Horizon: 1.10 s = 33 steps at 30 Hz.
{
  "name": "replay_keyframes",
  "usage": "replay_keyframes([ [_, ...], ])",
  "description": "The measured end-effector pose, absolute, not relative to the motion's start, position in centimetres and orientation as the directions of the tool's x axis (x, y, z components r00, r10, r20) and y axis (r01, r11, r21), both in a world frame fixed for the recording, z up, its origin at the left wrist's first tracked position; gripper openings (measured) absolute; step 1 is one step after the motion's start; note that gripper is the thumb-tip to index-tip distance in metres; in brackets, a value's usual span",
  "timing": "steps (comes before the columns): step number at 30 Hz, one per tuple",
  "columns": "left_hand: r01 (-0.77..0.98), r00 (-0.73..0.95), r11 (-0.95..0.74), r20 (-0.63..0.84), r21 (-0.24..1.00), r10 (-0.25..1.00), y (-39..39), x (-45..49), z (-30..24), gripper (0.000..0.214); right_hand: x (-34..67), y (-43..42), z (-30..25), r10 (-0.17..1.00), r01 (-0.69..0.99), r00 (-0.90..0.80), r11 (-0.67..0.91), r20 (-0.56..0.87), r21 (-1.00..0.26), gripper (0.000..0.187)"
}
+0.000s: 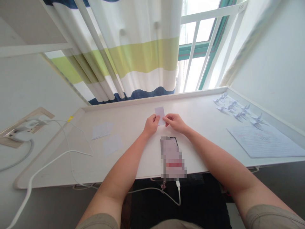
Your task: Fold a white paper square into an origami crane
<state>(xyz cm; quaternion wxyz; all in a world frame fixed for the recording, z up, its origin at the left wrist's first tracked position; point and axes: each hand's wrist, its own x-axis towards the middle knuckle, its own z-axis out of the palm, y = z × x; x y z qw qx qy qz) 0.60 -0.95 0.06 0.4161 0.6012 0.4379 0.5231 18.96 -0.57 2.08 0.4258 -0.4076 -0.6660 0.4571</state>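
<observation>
A: What's at the far left?
B: A wall socket (27,125) with white plugs in it; a white cable (57,157) loops from there across the left part of the white desk (131,119).

A: And moving right?
B: Two pale paper pieces (102,130) lie flat on the desk, near each other, well apart from the hands.

A: Then the left hand (151,125)?
B: It's closed in a pinch on the lower left side of a small white paper (159,111), thumb on top, the other fingers curled in.

A: Where's that paper, exactly?
B: Between the two hands, touching both. It's a narrow rectangle, and its upper part sticks out past the fingertips, away from the person. I can't tell whether it touches the desk.

A: Anything below it?
B: A phone (172,157), pixelated, lies nearer the person, between the forearms, with a white plug (178,185) at its lower end.

A: And the right hand (175,122)?
B: Thumb and fingertips pinch the paper's lower right edge.

A: What's farthest right?
B: Several folded paper figures (243,112) grouped by the desk's raised edge, and just beside them, nearer the person, a written sheet (267,143) lying flat.
</observation>
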Motion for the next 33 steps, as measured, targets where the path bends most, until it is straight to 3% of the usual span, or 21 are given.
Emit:
replay_keyframes([
  [10,0.134,0.031,-0.252,0.25,0.958,0.968,-1.6,0.5,0.9,0.055,19.1,-0.7,1.7,0.9,0.161,-0.414,0.219,0.136,-0.962,0.048],
  [20,0.164,0.025,-0.242,0.241,0.956,0.97,-1.9,0.7,1.2,0.055,19.3,-0.7,2.1,0.884,0.215,-0.434,0.286,0.172,-0.934,0.053],
  [27,0.234,0.085,-0.278,0.265,0.932,0.96,-1.8,0.6,0.8,0.054,19.3,-0.7,2.3,0.91,0.136,-0.353,0.28,0.218,-0.95,0.059],
  [33,0.15,0.132,-0.267,0.248,0.952,0.96,-1.7,0.8,0.5,0.057,19.7,-0.3,2.3,0.889,0.036,-0.404,0.249,0.214,-0.968,0.063],
])
